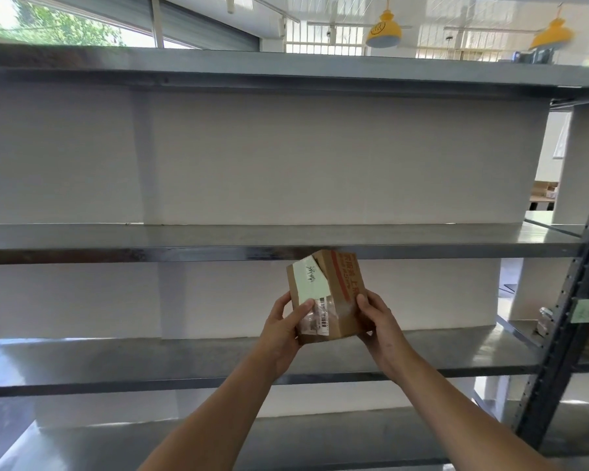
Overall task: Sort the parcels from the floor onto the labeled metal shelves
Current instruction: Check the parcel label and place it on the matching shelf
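A small brown cardboard parcel (334, 290) with a white handwritten label, a barcode sticker and red printed tape is held up in front of the metal shelves. My left hand (283, 329) grips its lower left side, thumb over the barcode sticker. My right hand (376, 326) holds its lower right side. The parcel hangs in the air between the middle shelf (184, 239) above and the lower shelf (150, 363) below, tilted slightly, its top just overlapping the middle shelf's front edge.
A dark perforated upright post (572, 321) stands at the right, with a green paper label (587, 310) stuck on it. Beyond it, a neighbouring shelf carries a small wrapped item (544, 321). A top shelf (286, 71) runs overhead and a bottom shelf (252, 443) lies below.
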Demonstrator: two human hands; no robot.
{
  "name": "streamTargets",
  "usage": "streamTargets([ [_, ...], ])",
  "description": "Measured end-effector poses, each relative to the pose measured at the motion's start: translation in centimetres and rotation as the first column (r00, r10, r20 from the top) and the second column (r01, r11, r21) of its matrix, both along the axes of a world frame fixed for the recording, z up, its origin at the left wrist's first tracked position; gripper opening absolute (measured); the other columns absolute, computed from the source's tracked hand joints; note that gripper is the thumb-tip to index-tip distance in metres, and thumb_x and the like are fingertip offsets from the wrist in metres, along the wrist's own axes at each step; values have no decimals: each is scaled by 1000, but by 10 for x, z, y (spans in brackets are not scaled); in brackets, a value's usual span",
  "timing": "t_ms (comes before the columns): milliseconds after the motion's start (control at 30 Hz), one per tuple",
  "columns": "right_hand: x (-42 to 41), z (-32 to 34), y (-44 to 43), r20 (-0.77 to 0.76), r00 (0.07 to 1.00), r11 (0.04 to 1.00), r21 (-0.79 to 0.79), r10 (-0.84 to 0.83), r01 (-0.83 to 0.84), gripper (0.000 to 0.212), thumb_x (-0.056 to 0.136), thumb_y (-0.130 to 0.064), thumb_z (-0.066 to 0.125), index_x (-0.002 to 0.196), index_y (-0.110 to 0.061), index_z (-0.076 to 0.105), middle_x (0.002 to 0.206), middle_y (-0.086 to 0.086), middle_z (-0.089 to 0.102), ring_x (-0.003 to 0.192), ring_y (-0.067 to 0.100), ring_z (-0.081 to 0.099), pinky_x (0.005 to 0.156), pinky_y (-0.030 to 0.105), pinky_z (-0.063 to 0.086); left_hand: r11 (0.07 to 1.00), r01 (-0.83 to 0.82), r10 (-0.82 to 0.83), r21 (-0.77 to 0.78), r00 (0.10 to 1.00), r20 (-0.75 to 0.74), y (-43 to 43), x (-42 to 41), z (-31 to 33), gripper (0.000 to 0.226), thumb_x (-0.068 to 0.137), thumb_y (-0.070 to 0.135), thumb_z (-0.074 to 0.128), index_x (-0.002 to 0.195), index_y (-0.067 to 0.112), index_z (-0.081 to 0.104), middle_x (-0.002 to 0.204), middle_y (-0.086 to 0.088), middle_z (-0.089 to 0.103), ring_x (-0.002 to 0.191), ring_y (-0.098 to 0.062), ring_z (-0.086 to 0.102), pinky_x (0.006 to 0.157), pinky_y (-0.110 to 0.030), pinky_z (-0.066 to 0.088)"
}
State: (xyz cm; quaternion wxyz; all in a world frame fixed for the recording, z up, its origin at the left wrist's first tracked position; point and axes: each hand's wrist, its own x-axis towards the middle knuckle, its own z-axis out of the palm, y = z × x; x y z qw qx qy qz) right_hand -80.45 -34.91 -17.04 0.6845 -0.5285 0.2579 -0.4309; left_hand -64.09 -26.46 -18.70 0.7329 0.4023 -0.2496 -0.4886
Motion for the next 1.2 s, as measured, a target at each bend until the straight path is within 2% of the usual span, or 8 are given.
streamTargets([
  [133,0,-7,-5,3,997,996,20,-83,83,16,102,-24,51,118,-24,47,126,11,57,109,25,61,79,38,56,999,5,-4,33,1000,-21,1,1,2,41,99,40,58,134,17,57,124,-20,70,112,-40,67,84,-53,60],
  [267,2,-8,-11,-11,983,983,-1,-182,182,12,104,-27,47,95,-26,39,121,14,53,103,28,62,88,51,56,998,32,-26,45,991,-131,4,7,1,52,102,56,40,120,12,62,127,-16,69,115,-38,65,83,-55,58],
  [433,5,-10,-11,-26,985,985,-37,-169,168,16,104,-32,45,96,-18,48,127,25,55,102,33,66,81,46,59,996,27,-22,91,998,-56,9,9,7,62,93,70,42,72,13,56,116,-13,75,113,-39,67,88,-64,55],
  [533,6,-10,-11,-34,984,984,-48,-173,171,18,103,-33,49,94,-17,51,128,25,55,103,35,66,81,46,59,992,16,-14,125,1000,-15,12,14,7,66,83,77,49,65,14,52,107,-14,77,108,-37,70,85,-59,58],
  [633,2,-7,-13,-60,982,982,-78,-179,174,18,101,-32,54,91,-17,55,122,23,58,92,27,67,73,39,57,983,35,-42,180,999,31,15,19,7,72,79,80,51,63,10,57,104,-18,77,102,-39,73,94,-61,55],
  [800,-4,2,-9,-6,987,987,1,-158,158,19,103,-22,49,89,-14,59,85,5,61,77,17,58,59,25,47,978,26,-21,206,999,-30,15,20,3,59,90,63,56,66,10,49,90,-18,75,95,-42,74,85,-55,59],
  [967,-3,13,-4,171,978,989,100,-121,105,24,92,0,44,91,-1,68,97,14,63,90,27,61,76,31,50,991,-27,44,129,989,-138,14,10,-1,39,98,40,45,110,4,55,78,-16,75,82,-40,75,71,-48,63],
  [1200,9,17,-14,201,971,992,38,-125,120,37,98,3,39,111,-18,67,103,12,65,98,24,59,87,30,49,995,-70,83,66,972,-220,7,2,-1,41,104,32,30,123,6,56,101,-23,76,95,-45,74,72,-51,64],
])
